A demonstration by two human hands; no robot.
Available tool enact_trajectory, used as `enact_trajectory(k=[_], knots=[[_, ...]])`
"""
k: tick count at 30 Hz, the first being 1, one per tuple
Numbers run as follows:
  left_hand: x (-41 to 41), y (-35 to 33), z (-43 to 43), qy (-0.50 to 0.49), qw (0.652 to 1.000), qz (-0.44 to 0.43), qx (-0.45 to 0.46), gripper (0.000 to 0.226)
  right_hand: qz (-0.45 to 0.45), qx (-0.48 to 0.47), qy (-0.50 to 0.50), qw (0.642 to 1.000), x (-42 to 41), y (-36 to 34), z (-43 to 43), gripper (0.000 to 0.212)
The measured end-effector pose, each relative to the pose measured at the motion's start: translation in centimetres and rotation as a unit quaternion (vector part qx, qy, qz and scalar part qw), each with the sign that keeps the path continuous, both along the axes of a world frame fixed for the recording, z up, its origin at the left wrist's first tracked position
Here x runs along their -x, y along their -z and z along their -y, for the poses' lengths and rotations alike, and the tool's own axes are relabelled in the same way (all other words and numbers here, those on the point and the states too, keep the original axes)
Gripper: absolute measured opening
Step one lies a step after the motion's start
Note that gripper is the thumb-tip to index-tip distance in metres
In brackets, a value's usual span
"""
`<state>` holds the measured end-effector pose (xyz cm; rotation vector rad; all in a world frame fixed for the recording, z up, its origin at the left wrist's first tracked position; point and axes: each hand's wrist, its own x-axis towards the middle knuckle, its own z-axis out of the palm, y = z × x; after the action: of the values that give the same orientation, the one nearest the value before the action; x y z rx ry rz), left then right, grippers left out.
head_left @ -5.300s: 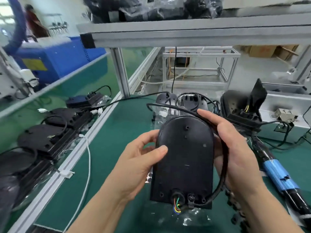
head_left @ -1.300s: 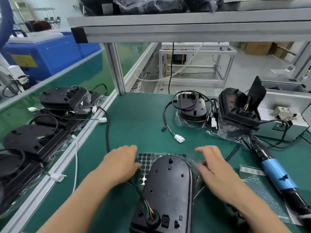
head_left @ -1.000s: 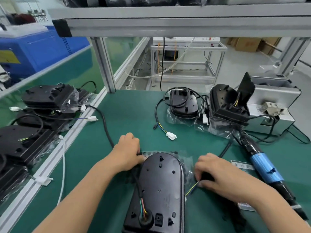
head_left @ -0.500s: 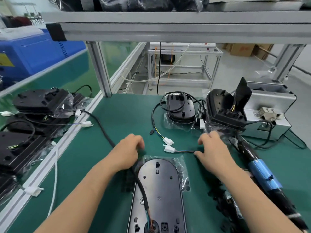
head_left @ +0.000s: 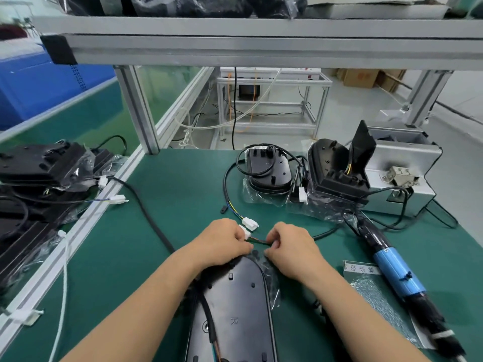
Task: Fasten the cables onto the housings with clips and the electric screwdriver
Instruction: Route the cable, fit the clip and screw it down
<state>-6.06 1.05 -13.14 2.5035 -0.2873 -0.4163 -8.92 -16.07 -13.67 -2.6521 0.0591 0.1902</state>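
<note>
Black housing (head_left: 236,307) lies flat on the bench (head_left: 183,199) under your wrists. Your left hand (head_left: 222,242) and right hand (head_left: 290,248) both pinch the thin wires (head_left: 257,241) of its cable (head_left: 209,318) beside the white connector (head_left: 246,233). You're seemingly routing the cable; next needs a clip, then the electric screwdriver (head_left: 397,271) lying to your right.

The green bench (head_left: 183,184) carries a housing (head_left: 235,304); right of it a screwdriver (head_left: 397,273) and bag (head_left: 376,299), behind it bagged housings (head_left: 269,173).

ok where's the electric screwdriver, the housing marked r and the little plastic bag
electric screwdriver (head_left: 396,274): head view, on its blue grip
housing (head_left: 235,296): head view, on its flat black back above the R
plastic bag (head_left: 376,296): head view, on its silvery middle
</note>
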Motion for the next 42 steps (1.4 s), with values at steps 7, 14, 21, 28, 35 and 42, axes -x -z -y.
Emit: enact_trajectory(k=[7, 14, 21, 28, 35, 42], knots=[[-0.4, -0.6, 0.9, 0.017, 0.998, -0.041, -0.034, 0.027, 0.054, 0.007, -0.016, 0.998, 0.9, 0.2, -1.3, 0.031], [-0.4, -0.6, 1.4, 0.009, 0.997, -0.058, -0.049, 0.016, -0.007, -0.007, -0.026, 1.000, 0.3, 0.4, -0.8, 0.020], [0.1, -0.4, 0.6, -0.058, 0.987, -0.113, 0.101, 0.023, 0.039, -0.152, -0.018, 0.988, 0.4, 0.4, 0.2, 0.024], [-0.1, -0.7, 0.4, -0.114, 0.964, -0.153, 0.186, 0.023, 0.173, -0.096, -0.076, 0.977, 0.7, 0.7, 0.1, 0.017], [0.0, -1.2, 0.1, -0.123, 0.926, -0.195, 0.300, 0.032, 0.207, -0.181, -0.079, 0.958, 1.1, 0.7, -0.6, 0.016], [0.3, -0.6, -0.2, -0.139, 0.917, -0.160, 0.338, 0.021, 0.155, -0.167, 0.015, 0.974, 0.9, 0.4, -1.3, 0.009]])
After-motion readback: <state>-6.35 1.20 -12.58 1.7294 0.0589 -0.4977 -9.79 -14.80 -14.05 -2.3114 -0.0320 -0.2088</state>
